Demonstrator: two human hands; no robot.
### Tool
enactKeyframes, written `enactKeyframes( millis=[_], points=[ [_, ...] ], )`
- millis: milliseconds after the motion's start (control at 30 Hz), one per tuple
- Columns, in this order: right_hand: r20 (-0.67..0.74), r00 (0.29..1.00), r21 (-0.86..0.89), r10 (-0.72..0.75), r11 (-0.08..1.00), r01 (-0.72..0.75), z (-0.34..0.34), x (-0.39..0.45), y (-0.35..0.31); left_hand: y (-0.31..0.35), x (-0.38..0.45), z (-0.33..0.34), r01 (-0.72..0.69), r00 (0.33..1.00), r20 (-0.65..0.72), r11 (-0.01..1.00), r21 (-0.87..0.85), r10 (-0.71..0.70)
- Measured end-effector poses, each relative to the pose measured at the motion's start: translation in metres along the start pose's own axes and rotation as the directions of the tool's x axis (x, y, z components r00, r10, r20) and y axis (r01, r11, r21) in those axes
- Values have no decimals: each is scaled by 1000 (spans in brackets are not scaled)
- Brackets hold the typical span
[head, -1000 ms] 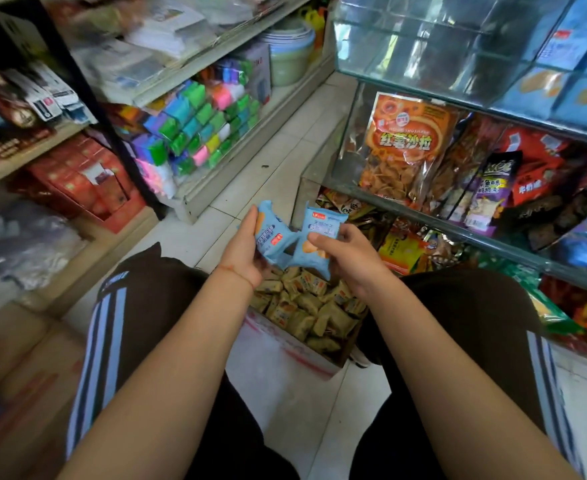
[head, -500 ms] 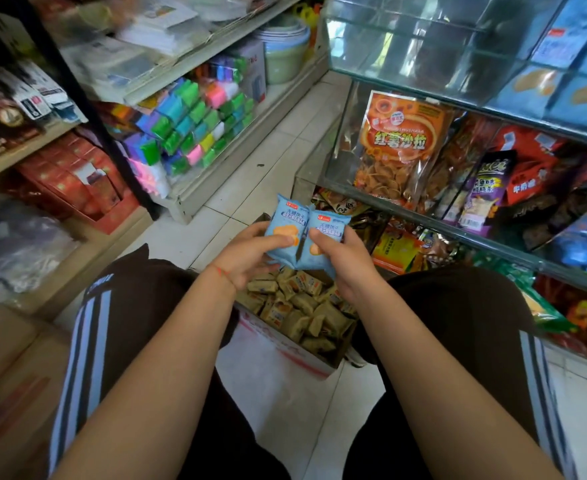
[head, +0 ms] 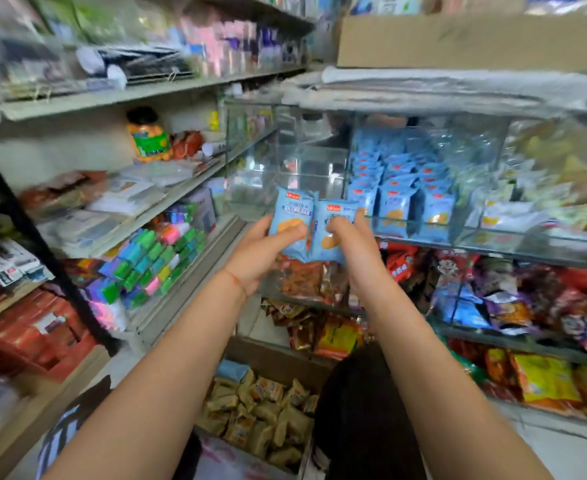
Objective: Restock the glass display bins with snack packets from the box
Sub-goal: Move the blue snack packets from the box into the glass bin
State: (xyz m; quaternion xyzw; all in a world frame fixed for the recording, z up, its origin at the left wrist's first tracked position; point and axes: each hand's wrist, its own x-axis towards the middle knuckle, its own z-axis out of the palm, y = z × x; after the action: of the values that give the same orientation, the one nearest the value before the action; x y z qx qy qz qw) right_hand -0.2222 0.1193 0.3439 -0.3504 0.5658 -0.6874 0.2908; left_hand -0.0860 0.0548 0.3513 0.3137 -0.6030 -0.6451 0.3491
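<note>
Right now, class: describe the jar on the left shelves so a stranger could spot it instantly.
Start at the left shelving. On its second shelf from the top stands one jar, upright. Unlike the flat packets beside it, it is round, with a black lid, green label and orange contents.

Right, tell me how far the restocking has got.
Done: rows of blue packets already stand in one glass bin. In hand: the left hand and right hand each hold a blue packet, raised in front of the bins. Left: the box below holds many tan packets; the bin beside the blue rows looks empty.
</note>
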Motion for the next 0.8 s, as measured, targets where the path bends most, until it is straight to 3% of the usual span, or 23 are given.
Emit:
enactKeyframes(
  millis=[100, 167, 233, 333, 400, 500, 633, 800],
  points=[
    [-148, 985, -22, -90, 996, 88, -44, 13, -44, 33, 16, 53, -169, 985, -17, 985, 39, 169],
    [-239, 957, -34, -166, 986, 163, -72, 23, -64, 40, 30, 77, -305, 947, -25, 922, 240, 320],
    [-295, 926, -87, -236, 972, 220, -96, 38, -74, 35, 42, 88, -372, 914, 48, 785, 495, 403],
    [-255, 936, -184, -244, 962, 201, -120, 59, -69, 15, 56, 82, -387, 918, 279, 483, 785, 282],
    [-203, 952, -239, -229, 955, 178, -126, 73, -59, 0, 64, 73, -442, 897, 411, 339, 830, 162],
    [-82, 986, -325, -148, 939, 114, -122, 91, -50, -13, 63, 67, -444, 895, 434, 278, 852, 97],
    [108, 994, -518, -16, 853, 70, -102, 112, -37, -10, 58, 70, -440, 898, 421, 262, 859, 127],
    [161, 986, -702, -35, 699, 139, -92, 123, -29, 0, 61, 70, -444, 896, 422, 279, 851, 140]
  ],
)
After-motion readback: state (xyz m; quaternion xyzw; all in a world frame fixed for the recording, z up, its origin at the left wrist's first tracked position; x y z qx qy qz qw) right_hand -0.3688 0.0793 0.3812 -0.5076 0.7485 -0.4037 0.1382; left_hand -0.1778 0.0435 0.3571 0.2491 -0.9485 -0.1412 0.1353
